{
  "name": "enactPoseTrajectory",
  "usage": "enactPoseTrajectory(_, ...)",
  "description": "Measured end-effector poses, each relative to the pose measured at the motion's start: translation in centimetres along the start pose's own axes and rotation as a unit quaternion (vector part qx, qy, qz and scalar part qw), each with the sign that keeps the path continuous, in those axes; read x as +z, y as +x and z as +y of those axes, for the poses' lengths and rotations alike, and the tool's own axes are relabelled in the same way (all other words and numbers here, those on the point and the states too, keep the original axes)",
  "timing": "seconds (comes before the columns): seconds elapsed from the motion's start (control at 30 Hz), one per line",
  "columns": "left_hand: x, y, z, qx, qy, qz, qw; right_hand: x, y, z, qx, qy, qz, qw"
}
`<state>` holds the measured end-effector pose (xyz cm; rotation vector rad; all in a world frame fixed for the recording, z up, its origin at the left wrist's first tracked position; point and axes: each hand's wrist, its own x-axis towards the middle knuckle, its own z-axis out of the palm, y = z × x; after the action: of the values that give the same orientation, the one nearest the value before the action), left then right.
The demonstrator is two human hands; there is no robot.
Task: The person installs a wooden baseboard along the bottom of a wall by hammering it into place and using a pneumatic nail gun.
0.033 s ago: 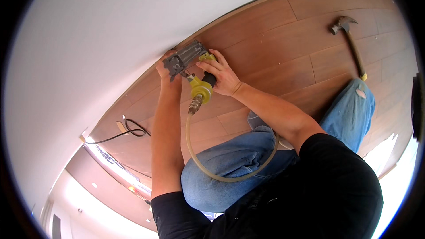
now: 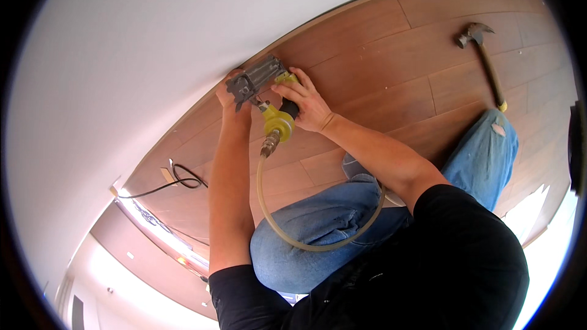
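A yellow and grey air nailer (image 2: 282, 123) is held low against the foot of the wall, its grey metal magazine (image 2: 257, 78) lying along the wall edge. My right hand (image 2: 312, 105) is closed round the nailer's body and black grip, fingers on the yellow part. Behind the magazine, my left hand (image 2: 226, 93) is down by the wall trim. The nailer hides its fingers, so what they touch cannot be seen. From a metal coupling on the nailer, a clear air hose (image 2: 260, 189) loops down across my jeans.
A claw hammer (image 2: 486, 64) with a wooden handle lies on the brown plank floor (image 2: 385, 55), right of me by my knee. A black cable (image 2: 183, 177) coils at the left near the white wall (image 2: 122, 73). White sheets (image 2: 527, 214) lie at the far right.
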<state>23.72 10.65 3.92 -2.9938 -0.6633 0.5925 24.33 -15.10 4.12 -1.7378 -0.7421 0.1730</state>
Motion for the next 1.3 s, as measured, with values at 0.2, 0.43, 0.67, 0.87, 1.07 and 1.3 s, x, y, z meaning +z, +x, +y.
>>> enactPoseTrajectory(0.2, -0.3, -0.2, 0.2, -0.001, -0.003, 0.01, 1.0, 0.2, 0.0, 0.4, -0.001, -0.002, 0.004, 1.0)
enactPoseTrajectory(0.43, -0.1, -0.5, 0.8, -0.008, -0.016, 0.025, 1.0, 0.3, -0.2, 0.2, 0.001, 0.0, 0.006, 1.0)
enactPoseTrajectory(0.67, 2.8, 0.4, 0.1, -0.045, -0.107, 0.056, 0.992, -5.8, -3.0, -0.6, -0.024, 0.005, -0.059, 0.998)
enactPoseTrajectory(0.87, -5.4, -1.9, 3.9, 0.009, 0.135, -0.03, 0.99, -18.7, -9.2, -2.5, -0.053, -0.027, -0.08, 0.995)
enactPoseTrajectory(1.07, -3.4, -2.5, 1.4, -0.004, 0.082, 0.054, 0.995, -30.2, -9.6, -6.0, -0.062, -0.181, -0.108, 0.976)
enactPoseTrajectory(1.3, -7.0, -9.5, 7.3, -0.075, -0.16, 0.03, 0.984, -39.3, -6.3, -12.4, -0.048, -0.284, -0.261, 0.922)
